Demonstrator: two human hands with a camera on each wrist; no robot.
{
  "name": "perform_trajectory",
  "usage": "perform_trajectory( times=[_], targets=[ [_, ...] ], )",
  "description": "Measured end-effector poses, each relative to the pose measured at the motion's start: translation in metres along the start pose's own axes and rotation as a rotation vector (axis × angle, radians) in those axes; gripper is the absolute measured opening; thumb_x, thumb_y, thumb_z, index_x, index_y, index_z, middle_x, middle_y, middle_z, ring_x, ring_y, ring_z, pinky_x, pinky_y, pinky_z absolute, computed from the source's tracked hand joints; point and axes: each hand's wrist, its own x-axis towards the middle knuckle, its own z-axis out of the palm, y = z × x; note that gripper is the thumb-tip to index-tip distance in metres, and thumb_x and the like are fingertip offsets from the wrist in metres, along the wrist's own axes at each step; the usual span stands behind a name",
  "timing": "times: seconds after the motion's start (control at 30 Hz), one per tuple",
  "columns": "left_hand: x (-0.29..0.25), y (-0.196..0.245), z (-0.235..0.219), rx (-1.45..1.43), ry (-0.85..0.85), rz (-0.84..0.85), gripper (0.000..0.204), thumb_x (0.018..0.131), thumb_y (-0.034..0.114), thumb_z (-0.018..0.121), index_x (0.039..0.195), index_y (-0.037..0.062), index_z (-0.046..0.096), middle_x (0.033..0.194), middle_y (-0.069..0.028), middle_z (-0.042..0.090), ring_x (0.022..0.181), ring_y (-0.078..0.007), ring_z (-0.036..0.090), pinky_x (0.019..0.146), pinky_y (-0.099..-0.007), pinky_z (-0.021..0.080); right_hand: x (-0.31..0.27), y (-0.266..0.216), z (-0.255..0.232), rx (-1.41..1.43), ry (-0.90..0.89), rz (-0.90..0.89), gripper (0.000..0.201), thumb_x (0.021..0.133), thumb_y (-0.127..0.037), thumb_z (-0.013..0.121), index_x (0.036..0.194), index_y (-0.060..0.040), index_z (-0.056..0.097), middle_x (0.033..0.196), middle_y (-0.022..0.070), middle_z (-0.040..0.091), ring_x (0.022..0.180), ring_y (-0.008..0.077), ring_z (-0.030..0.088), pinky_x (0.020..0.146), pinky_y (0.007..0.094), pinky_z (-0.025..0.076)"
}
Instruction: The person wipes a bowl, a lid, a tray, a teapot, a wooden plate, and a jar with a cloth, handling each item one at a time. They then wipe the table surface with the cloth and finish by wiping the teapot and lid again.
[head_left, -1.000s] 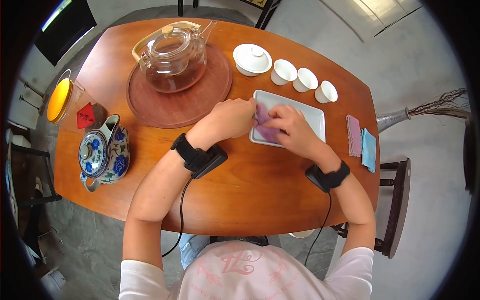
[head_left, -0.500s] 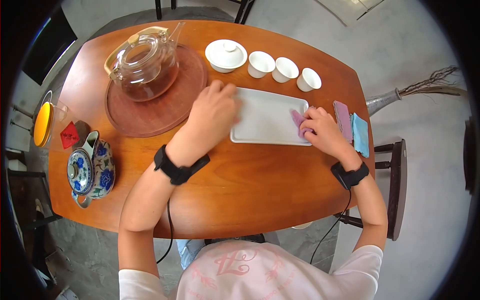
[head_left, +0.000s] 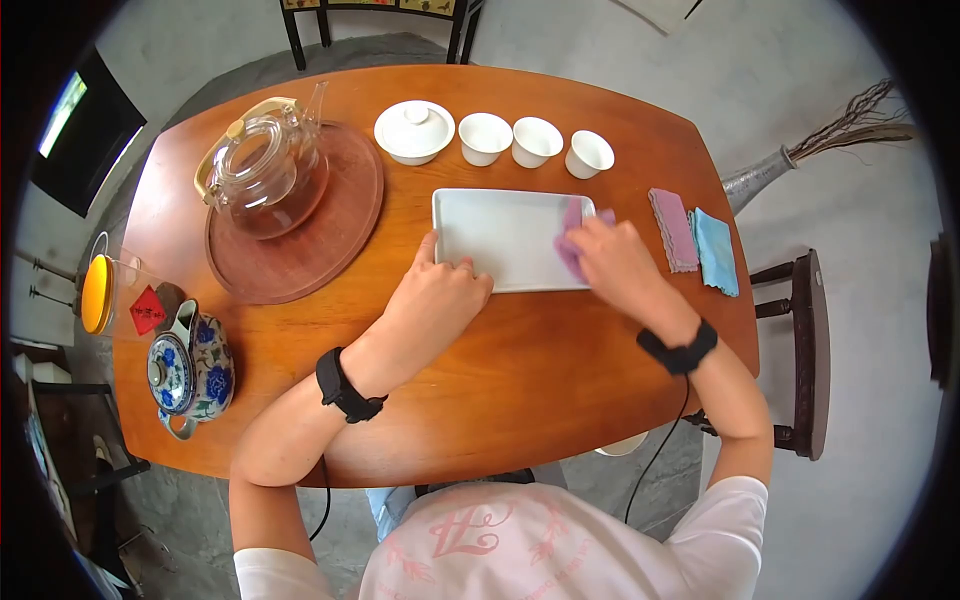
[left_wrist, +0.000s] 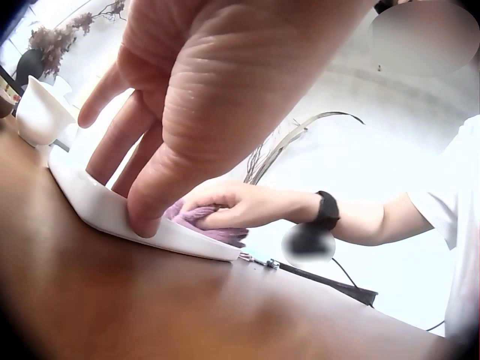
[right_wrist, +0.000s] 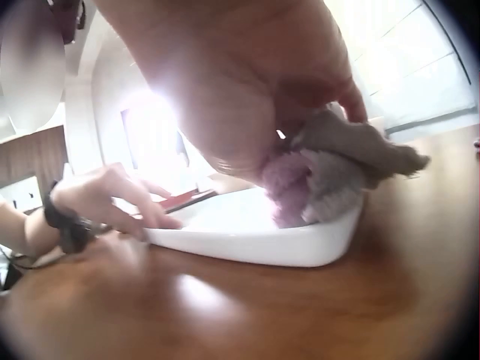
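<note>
A shallow white rectangular tray lies on the table in the head view. At its near left corner my left hand holds the rim; in the left wrist view the thumb is against the outer wall while the fingers reach over the edge. My right hand grips a bunched purple cloth at the tray's right end. Seen from the right wrist, the cloth bulges out under the palm and overlaps the rim, with a greyish side showing.
Behind the tray stand a white lidded bowl and three white cups. A glass teapot sits on a round wooden board. Left are a blue-flowered teapot and a yellow-lidded jar. Folded pink and blue cloths lie right.
The purple cloth has moved with my right hand from the tray's left end to its right end. My left hand lifted off, then came down to the near left corner.
</note>
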Motion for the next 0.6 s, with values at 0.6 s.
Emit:
perform_trajectory(
  times=[0.6],
  targets=[
    [0.008,-0.005,0.004,-0.098,0.096,-0.015,0.007,0.08,0.014,0.059,0.076,0.0073,0.059,0.059,-0.0104,0.06,0.058,-0.0294,0.061,0.08,-0.0377,0.048,-0.013,-0.029,-0.014,0.242,-0.239,0.024,0.021,0.074,-0.001,0.057,0.095,-0.0033,0.059,0.093,0.014,0.058,0.092,0.0305,0.056,0.077,0.0388,0.046]
  ],
)
